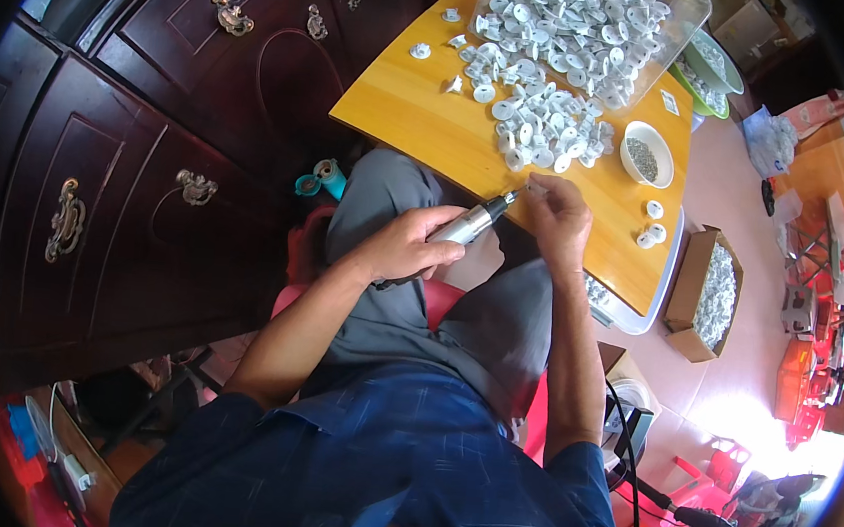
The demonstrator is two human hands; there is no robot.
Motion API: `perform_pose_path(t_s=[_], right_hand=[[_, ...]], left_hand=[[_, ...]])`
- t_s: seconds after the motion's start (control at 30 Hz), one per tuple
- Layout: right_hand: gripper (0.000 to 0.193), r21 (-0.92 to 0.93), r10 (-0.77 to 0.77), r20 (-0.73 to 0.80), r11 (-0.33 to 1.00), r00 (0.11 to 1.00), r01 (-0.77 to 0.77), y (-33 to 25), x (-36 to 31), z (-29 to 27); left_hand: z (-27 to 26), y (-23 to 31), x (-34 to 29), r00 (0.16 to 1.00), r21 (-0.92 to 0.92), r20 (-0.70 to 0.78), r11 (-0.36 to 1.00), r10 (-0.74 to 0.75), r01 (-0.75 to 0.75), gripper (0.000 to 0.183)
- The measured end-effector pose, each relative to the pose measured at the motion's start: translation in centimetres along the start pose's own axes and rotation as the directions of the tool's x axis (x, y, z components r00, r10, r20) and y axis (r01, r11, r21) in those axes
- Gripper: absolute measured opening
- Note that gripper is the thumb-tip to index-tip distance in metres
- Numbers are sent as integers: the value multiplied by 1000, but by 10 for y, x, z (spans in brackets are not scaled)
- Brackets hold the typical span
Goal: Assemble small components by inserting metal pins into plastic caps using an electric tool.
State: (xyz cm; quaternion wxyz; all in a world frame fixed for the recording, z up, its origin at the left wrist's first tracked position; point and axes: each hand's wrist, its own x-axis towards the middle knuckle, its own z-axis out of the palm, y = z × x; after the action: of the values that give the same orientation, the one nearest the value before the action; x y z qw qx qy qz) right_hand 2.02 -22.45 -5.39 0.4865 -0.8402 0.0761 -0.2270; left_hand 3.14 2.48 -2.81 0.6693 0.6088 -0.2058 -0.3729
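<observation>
My left hand (pixel 405 246) is wrapped round a silver electric screwdriver (pixel 465 227) with a black nose, held over my lap at the table's near edge. Its tip points up and right, meeting the fingers of my right hand (pixel 560 217). These are pinched together on a small white plastic part (pixel 536 187), mostly hidden by the fingers. Just beyond lies a loose heap of similar white plastic parts (pixel 555 125) on the yellow wooden table (pixel 407 92). A white bowl (pixel 661 144) of small metal screws stands to the right of the heap.
Behind the heap, a clear plastic tray (pixel 684 48) overflows with white parts. A few white round parts (pixel 655 231) sit near the table's right edge. On the floor are a cardboard box (pixel 685 299) of white parts and green basins (pixel 713 63). Dark wooden drawers (pixel 152 140) stand at left.
</observation>
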Motion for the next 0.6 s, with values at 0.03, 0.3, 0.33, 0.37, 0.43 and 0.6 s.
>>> perform_pose_path(t_s=[0.03, 0.3, 0.33, 0.37, 0.43, 0.6], right_hand=[[22, -6, -2, 3, 1000, 1000, 2, -1, 0, 0], [21, 115, 40, 5, 992, 999, -41, 15, 3, 1], [20, 144, 69, 19, 987, 997, -71, 16, 3, 1], [20, 173, 96, 33, 980, 995, -101, 17, 4, 0], [20, 243, 136, 59, 959, 989, -146, 18, 5, 0], [22, 340, 190, 132, 913, 973, -225, 10, 10, -7]], left_hand=[[0, 2, 0, 1000, -20, 4, 1000, -14, 14, 51], [10, 10, 5, 999, -105, -8, 994, -37, 36, 41], [12, 12, 6, 999, -102, -16, 994, -43, 42, 40], [13, 13, 7, 998, -99, -24, 994, -50, 47, 38], [11, 15, 9, 996, -91, 8, 992, -89, 89, 44], [11, 20, 13, 993, -96, 23, 988, -117, 119, 38]])
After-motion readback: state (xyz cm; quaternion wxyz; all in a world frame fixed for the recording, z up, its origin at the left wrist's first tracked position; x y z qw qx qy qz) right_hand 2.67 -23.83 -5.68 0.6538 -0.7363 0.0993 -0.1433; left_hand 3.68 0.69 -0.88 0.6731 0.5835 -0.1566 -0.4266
